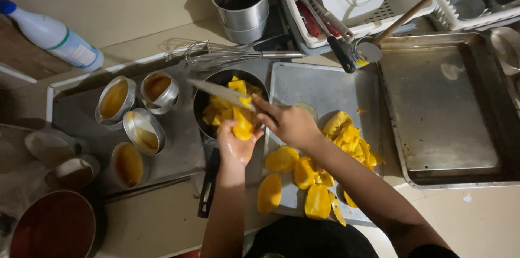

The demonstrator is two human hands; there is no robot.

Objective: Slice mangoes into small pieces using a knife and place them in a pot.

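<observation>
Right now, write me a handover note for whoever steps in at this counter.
Left hand: holds a yellow mango piece over the dark round pan of cut mango.
Right hand: grips a steel-bladed knife, blade reaching over the pan.
Done: cut chunks fill the pan; yellow peels are heaped on the flat metal tray.
Left: several peeled mango halves lie uncut on the tray's near end.
Small round metal moulds with amber liquid stand left of the pan.

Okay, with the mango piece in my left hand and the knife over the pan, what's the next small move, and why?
Probably draw the knife through the mango piece in your left hand, so the cubes drop into the dark pan right below, which already holds cut mango.
</observation>
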